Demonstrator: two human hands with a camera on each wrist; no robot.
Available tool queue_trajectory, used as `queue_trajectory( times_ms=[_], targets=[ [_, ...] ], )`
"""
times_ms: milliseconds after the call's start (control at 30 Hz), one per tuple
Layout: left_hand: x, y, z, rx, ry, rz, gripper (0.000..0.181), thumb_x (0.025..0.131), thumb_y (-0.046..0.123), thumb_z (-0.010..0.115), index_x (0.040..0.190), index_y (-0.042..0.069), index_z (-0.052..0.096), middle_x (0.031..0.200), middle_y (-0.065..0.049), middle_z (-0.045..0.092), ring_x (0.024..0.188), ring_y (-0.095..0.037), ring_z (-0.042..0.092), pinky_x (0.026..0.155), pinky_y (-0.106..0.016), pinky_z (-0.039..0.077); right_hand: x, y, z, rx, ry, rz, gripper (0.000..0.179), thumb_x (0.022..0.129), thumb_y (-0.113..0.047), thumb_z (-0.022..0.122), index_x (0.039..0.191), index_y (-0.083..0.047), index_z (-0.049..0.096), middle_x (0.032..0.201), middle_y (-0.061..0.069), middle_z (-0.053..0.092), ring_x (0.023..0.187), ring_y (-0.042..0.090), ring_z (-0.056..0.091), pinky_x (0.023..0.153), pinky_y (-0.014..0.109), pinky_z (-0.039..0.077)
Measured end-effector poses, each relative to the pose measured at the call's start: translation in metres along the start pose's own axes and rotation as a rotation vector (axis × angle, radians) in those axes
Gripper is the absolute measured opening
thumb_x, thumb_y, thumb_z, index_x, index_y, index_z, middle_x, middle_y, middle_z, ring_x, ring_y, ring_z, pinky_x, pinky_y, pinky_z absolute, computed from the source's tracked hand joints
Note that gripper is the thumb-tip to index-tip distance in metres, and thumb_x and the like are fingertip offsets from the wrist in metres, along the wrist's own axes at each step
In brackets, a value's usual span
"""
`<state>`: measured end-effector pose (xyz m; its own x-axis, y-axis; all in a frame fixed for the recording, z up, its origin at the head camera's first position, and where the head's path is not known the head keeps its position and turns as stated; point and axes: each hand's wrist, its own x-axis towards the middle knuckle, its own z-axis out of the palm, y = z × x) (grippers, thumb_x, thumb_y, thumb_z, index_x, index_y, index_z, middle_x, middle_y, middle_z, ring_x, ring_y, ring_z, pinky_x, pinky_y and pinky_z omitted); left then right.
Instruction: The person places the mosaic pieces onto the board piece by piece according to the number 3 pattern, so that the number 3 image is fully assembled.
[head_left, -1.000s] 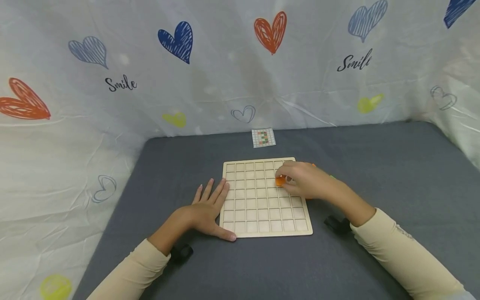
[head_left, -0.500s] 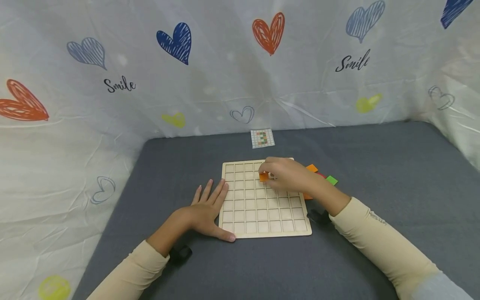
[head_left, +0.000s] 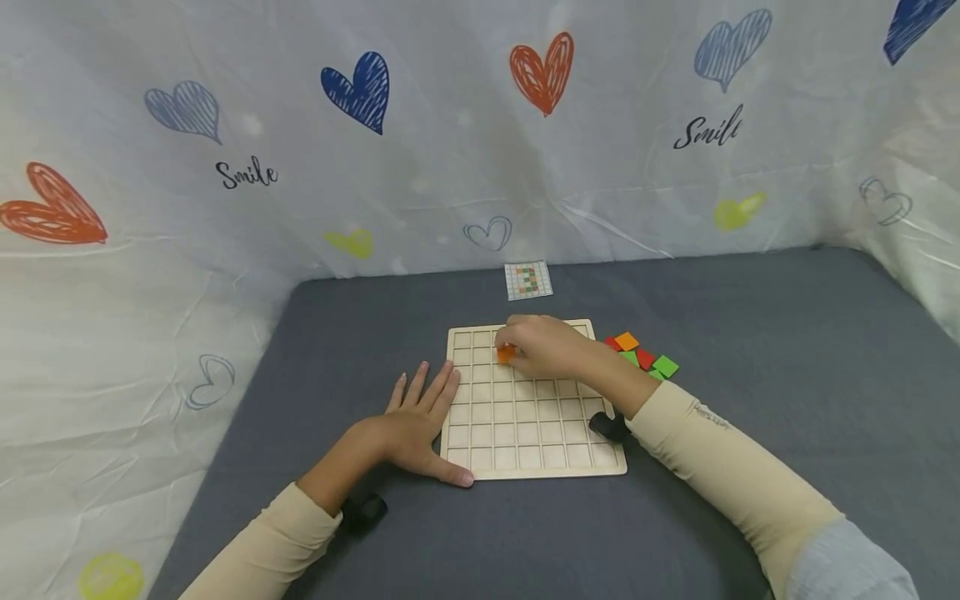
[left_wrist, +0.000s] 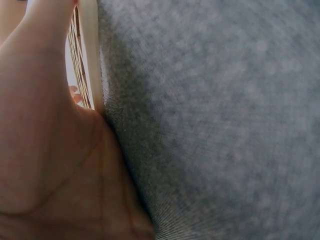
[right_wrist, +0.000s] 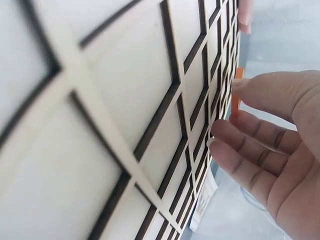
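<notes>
In my head view, the 2 hands are apart. The left hand [head_left: 412,429] has its fingers spread wide, touching the left edge of the wooden grid board [head_left: 525,433]. The right hand [head_left: 546,346] pinches 1 orange square tile [head_left: 506,355] between thumb and fingers, at the far part of the board. I see 1 face of the tile from the head, and a thin edge from the right wrist. It looks square, so I can't pick a long axis.
</notes>
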<state>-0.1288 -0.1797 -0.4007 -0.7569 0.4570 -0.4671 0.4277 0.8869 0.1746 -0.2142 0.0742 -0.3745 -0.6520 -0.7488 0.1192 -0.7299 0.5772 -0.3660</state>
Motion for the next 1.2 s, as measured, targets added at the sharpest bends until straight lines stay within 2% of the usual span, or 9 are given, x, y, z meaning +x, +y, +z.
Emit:
queue_trajectory(
  times_ms=[200, 467, 800, 1000, 1200],
  targets=[
    [-0.003, 0.003, -0.004, -0.003, 0.005, 0.018, 0.143, 0.064, 0.096, 0.054, 0.159, 0.015, -0.016, 0.163, -0.003, -0.027, 0.145, -0.034, -0.029, 0.113, -0.060, -0.014, 0.007, -0.001, 0.001, -0.003, -0.026, 0.031, 0.019, 0.089, -0.002, 0.073, 0.108, -0.007, 0.075, 0.102, 0.007, 0.068, 0.087, 0.018, 0.062, 0.077, 0.034, 0.053],
    [-0.002, 0.002, -0.002, -0.041, 0.010, 0.035, 0.143, 0.064, 0.096, 0.053, 0.160, 0.015, -0.016, 0.164, -0.002, -0.026, 0.145, -0.033, -0.030, 0.113, -0.059, -0.015, 0.010, 0.002, 0.003, -0.004, -0.058, 0.048, 0.020, 0.089, -0.007, 0.076, 0.109, -0.006, 0.075, 0.103, 0.007, 0.068, 0.088, 0.019, 0.062, 0.079, 0.035, 0.052],
    [0.003, -0.001, 0.002, -0.009, -0.006, -0.005, 0.147, 0.058, 0.101, 0.048, 0.158, 0.019, -0.021, 0.161, 0.001, -0.032, 0.143, -0.029, -0.034, 0.112, -0.057, -0.019, 0.011, 0.002, 0.005, 0.017, -0.064, 0.051, 0.022, 0.090, -0.005, 0.075, 0.112, -0.006, 0.074, 0.106, 0.007, 0.067, 0.092, 0.019, 0.062, 0.082, 0.036, 0.052],
    [0.000, 0.002, -0.002, -0.006, -0.009, 0.005, 0.145, 0.063, 0.097, 0.054, 0.159, 0.016, -0.017, 0.163, -0.004, -0.027, 0.145, -0.034, -0.030, 0.113, -0.059, -0.015, 0.007, 0.004, 0.004, 0.066, -0.068, 0.045, 0.025, 0.090, -0.006, 0.073, 0.115, -0.004, 0.072, 0.108, 0.008, 0.067, 0.094, 0.020, 0.061, 0.085, 0.037, 0.052],
    [-0.003, 0.004, -0.006, -0.006, -0.005, 0.010, 0.142, 0.066, 0.095, 0.054, 0.160, 0.014, -0.016, 0.164, -0.005, -0.025, 0.146, -0.035, -0.027, 0.114, -0.060, -0.013, -0.002, 0.013, -0.007, 0.130, -0.074, 0.059, 0.028, 0.094, -0.007, 0.069, 0.122, -0.003, 0.069, 0.112, 0.010, 0.067, 0.099, 0.024, 0.063, 0.086, 0.038, 0.052]
  ],
)
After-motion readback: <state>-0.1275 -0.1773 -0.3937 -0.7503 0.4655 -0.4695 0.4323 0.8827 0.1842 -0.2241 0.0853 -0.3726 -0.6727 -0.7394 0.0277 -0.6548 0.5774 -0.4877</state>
